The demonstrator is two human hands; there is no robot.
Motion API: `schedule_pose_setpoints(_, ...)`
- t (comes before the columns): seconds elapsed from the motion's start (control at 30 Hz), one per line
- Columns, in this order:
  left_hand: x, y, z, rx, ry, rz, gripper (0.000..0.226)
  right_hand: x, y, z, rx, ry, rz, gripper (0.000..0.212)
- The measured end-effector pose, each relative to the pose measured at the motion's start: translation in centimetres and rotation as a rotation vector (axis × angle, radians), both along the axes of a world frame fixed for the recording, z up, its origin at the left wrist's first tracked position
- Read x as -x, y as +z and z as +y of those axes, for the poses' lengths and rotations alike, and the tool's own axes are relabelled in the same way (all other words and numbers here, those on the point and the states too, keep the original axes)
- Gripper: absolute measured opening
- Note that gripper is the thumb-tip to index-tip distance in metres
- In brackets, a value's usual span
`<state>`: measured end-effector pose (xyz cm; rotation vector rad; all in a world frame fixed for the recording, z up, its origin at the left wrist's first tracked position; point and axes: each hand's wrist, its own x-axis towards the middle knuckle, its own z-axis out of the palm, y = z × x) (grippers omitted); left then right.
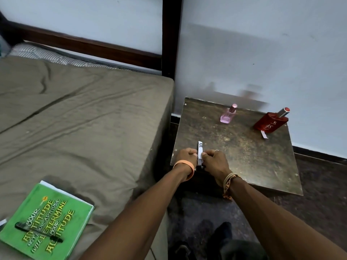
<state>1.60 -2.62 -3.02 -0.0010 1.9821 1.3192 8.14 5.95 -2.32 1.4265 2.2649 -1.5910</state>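
Observation:
A small white slip of paper [200,152] with dark print stands upright between my two hands, over the near left corner of a dark worn side table [244,151]. My left hand [185,155], with an orange band on its wrist, pinches the slip's left side. My right hand [214,161], with a ring and a woven thread bracelet, pinches its right side. The lower part of the slip is hidden behind my fingers.
A small pink perfume bottle [228,114] and a red perfume bottle [271,121] with a white tag stand at the table's back. A bed [75,119] with an olive sheet lies left; a green book [47,220] with a black pen [38,232] rests on it.

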Motion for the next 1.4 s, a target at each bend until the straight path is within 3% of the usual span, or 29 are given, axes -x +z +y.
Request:
schedule_pose_setpoints(0.27, -0.9, 2.2, -1.3, -0.208, 0.031, -0.249, 0.021, -0.5, 2.2, -0.3, 0.364, -0.310, 0.139, 0.003)
schedule_pose_setpoints(0.47, -1.3, 5.3, -2.0, -0.303, 0.137, -0.230, 0.011, -3.7, 6.8, 0.3, 0.458, -0.191, 0.275, 0.011)
schedule_pose_setpoints(0.53, -1.6, 6.7, -1.8, -0.344, 0.125, -0.205, 0.024, -4.9, 8.1, 0.9, 0.442, -0.130, 0.287, 0.012)
schedule_pose_setpoints(0.6, -2.4, 8.7, -1.4, -0.389, 0.058, -0.217, 0.029, -6.4, 9.5, 1.4, 0.394, -0.062, 0.281, 0.015)
schedule_pose_setpoints(0.73, -4.4, 11.9, -0.6, -0.402, 0.026, -0.116, 0.010, -9.1, 12.5, 1.6, 0.262, 0.047, 0.248, 0.018)
schedule_pose_setpoints(0.9, -7.1, 14.2, -0.1, -0.410, 0.004, 0.031, 0.005, -12.1, 15.8, 1.1, 0.004, 0.144, 0.261, 0.018)
schedule_pose_setpoints(1.1, -9.8, 16.0, -0.1, -0.472, -0.015, 0.077, 0.015, -13.2, 17.6, 0.5, -0.348, 0.111, 0.243, 0.015)
schedule_pose_setpoints(1.4, -9.5, 16.7, -0.2, -0.432, -0.108, 0.204, 0.011, -13.0, 18.5, 0.7, -0.519, 0.193, 0.081, 0.028)
